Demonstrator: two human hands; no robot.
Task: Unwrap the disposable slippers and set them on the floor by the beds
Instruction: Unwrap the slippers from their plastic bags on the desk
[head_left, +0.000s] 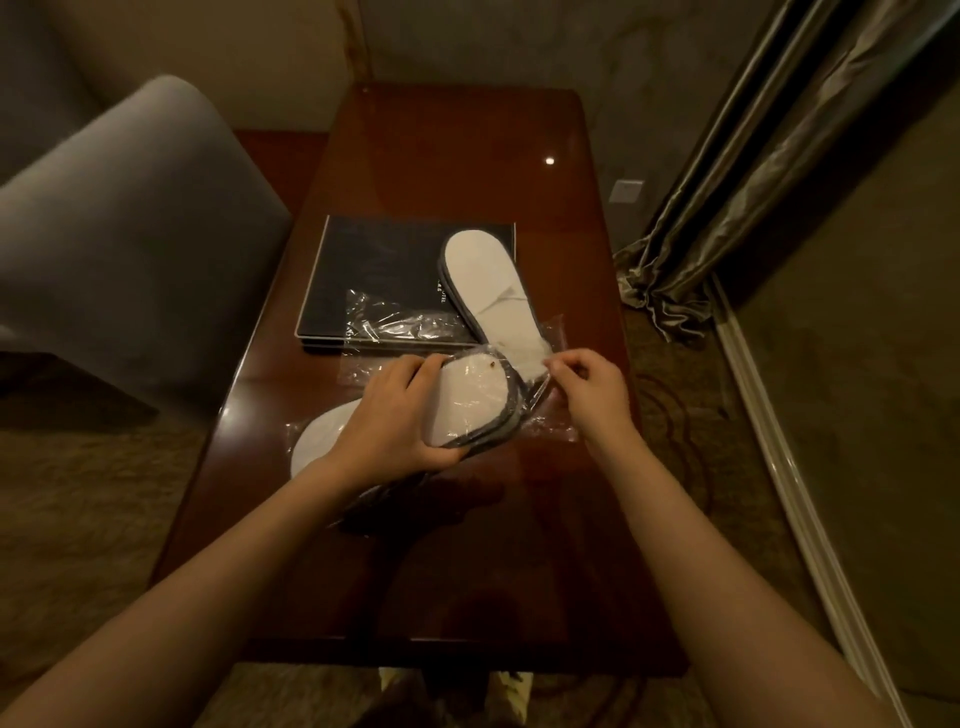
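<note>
A pair of white disposable slippers with dark edging, still in clear plastic wrap (470, 402), is held just above the wooden table (467, 171). My left hand (395, 415) grips this wrapped pair from the left side. My right hand (589, 384) pinches the wrap's open end (550, 364) at the right. An unwrapped white slipper (485, 291) lies sole-side up behind them, partly on a dark folder. Another wrapped white slipper (317, 441) lies under my left forearm. An empty clear wrapper (400, 322) rests on the folder.
A dark folder (374, 270) lies in the middle of the table. A grey upholstered chair (130, 234) stands to the left. Curtains (727, 182) hang at the right over a pale baseboard. Patterned carpet surrounds the table.
</note>
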